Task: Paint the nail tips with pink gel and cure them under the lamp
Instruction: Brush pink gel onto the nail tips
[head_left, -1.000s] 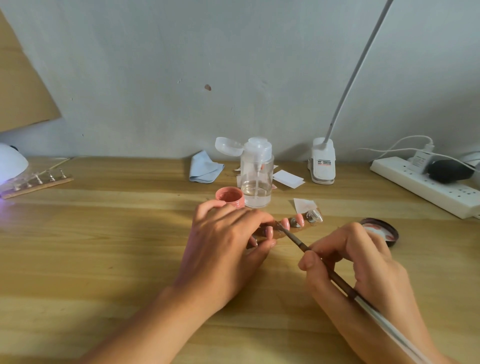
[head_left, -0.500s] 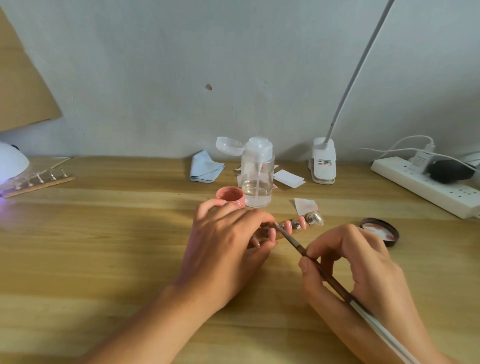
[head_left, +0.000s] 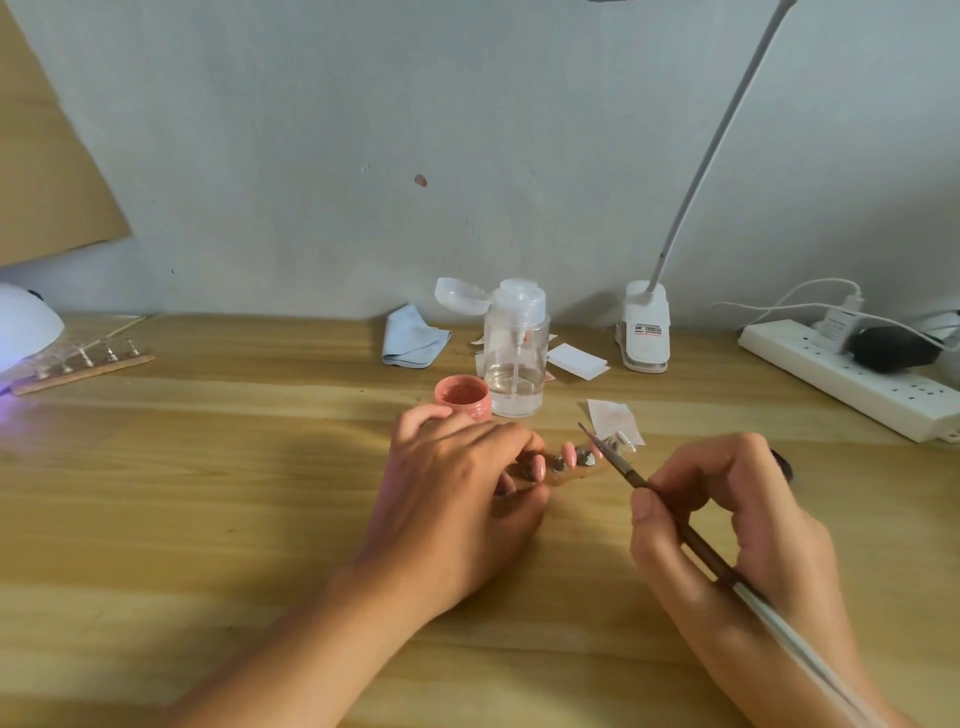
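Observation:
A wooden strip carrying several nail tips lies mid-table; some tips are pink, such as one nail tip, and the end tip looks clear. My left hand lies over the strip's left end, fingers curled on it. My right hand grips a thin brush, whose point sits above the strip's right end. An open pot of pink gel stands just behind my left hand. The white curing lamp glows at the far left.
A second strip with tip stands lies by the lamp. Behind the pot stand a clear pump bottle, a blue cloth, paper pieces and a clip lamp base. A power strip lies at right.
My right hand has drawn back to the right, and the brush point has moved from the tips by my left fingers toward the strip's right end. My left hand stays put.

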